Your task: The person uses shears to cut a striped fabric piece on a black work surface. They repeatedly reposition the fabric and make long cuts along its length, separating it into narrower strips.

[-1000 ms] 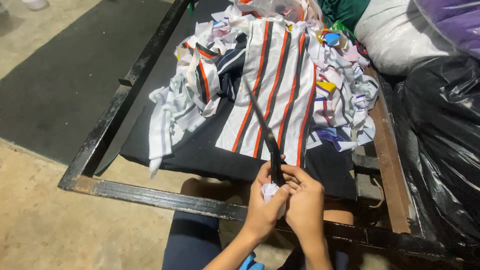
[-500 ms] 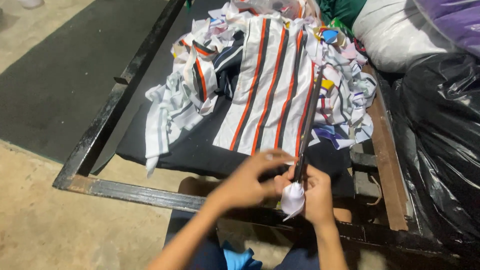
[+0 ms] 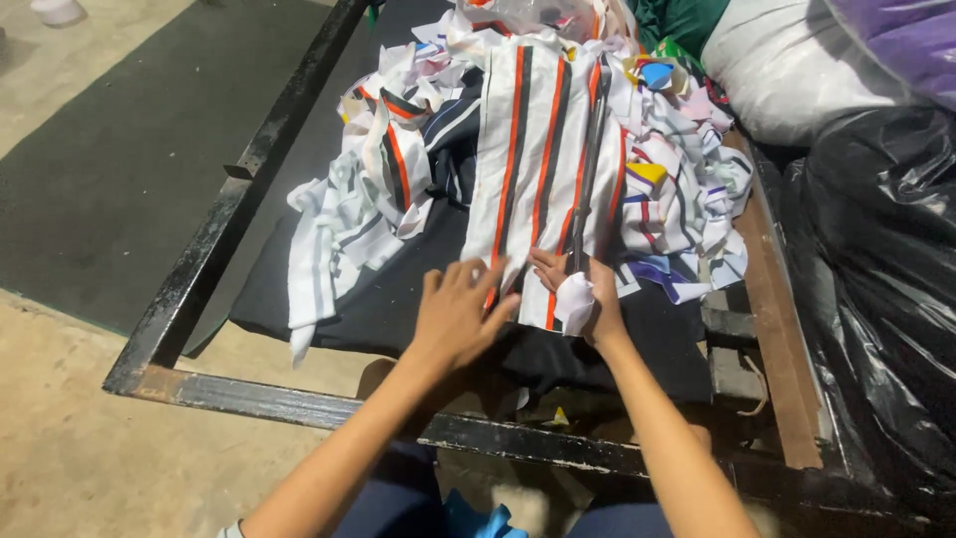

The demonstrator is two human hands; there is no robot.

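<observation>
A white sack [image 3: 787, 70] and black plastic bag [image 3: 876, 279] sit right.

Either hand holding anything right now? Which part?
Right hand grips a long dark blade by its white-wrapped handle end. Left hand holds nothing; it lies flat on the striped cloth.

Harsh overhead light, slight motion blur

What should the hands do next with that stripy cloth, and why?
Probably draw the long blade along the striped cloth. The right hand grips the blade's wrapped handle, and the blade lies lengthwise on the cloth. The left hand rests flat at the cloth's near edge, pinning it on the black table top. Everything looks lined up for a cut.
</observation>
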